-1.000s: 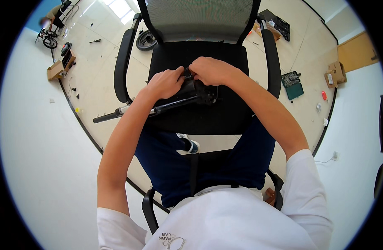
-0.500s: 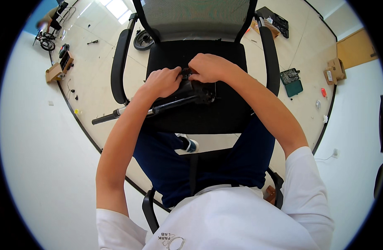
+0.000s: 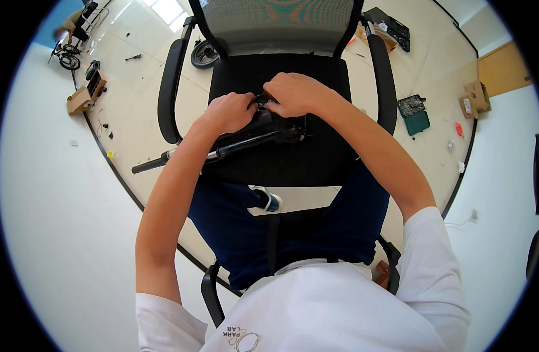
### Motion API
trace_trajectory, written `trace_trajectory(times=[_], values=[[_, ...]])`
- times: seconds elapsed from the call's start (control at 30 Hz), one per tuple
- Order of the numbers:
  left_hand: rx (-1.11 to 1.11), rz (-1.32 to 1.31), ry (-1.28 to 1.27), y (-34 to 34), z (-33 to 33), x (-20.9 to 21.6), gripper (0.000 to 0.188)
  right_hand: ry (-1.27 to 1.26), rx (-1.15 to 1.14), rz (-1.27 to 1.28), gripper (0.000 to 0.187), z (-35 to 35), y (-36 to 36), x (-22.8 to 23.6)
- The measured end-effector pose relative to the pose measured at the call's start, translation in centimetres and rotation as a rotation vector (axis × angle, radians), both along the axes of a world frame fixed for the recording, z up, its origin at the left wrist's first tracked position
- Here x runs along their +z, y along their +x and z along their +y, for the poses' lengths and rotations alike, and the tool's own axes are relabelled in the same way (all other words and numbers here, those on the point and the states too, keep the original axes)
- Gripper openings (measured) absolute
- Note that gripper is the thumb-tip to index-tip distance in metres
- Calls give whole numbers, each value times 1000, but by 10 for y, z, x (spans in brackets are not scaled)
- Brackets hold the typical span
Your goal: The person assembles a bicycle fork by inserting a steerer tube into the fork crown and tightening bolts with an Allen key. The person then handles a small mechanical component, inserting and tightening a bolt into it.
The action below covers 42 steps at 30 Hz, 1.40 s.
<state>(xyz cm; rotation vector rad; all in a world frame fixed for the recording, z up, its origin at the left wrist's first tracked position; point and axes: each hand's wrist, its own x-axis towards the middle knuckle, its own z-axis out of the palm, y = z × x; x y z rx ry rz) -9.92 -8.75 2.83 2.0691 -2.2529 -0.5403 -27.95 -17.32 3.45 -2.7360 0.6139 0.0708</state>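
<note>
On the black seat of an office chair (image 3: 334, 152) lies a dark metal assembly with a long tube (image 3: 246, 144). The tube is black with a silver section and a black end that sticks out past the seat's left side. My left hand (image 3: 231, 111) and my right hand (image 3: 293, 95) meet above the assembly, both closed, fingertips almost touching. Between them shows a small dark fitting (image 3: 262, 102) at the assembly's upper end, gripped from both sides. Its exact kind and most of its shape are hidden by my fingers.
Armrests (image 3: 168, 88) flank the seat, and a mesh backrest (image 3: 275, 29) rises behind. A small wheel (image 3: 205, 54) lies on the floor beyond. Cardboard boxes (image 3: 475, 100), an opened green case (image 3: 416, 120) and a black tool case (image 3: 398, 35) lie about. A person (image 3: 74, 23) is far left.
My hands stay on the fitting, with the right fingers shifted only slightly. The whole view has moved a little; the assembly lies as before.
</note>
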Motion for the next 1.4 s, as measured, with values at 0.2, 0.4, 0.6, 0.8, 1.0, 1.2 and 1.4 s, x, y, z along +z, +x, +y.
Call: trace_trajectory(times=[0.2,0.4,0.6,0.8,1.0,1.2,1.4], values=[[-1,-68,34,4,-3,0,38,-33,25,84,20,10,2,-3],[151,81,43,14,-8,-5,36,16,60,93,18,2,1,-13],[163,310,98,27,-5,-10,35,5,115,189,20,6,10,4],[135,458,83,14,4,-3,29,-52,168,257,19,10,20,18],[138,578,42,4,5,-15,28,72,115,335,20,0,32,39],[179,612,-34,3,9,-25,26,138,163,186,13,-15,25,30],[191,518,-61,8,9,-26,23,-1,14,242,47,-2,18,15]])
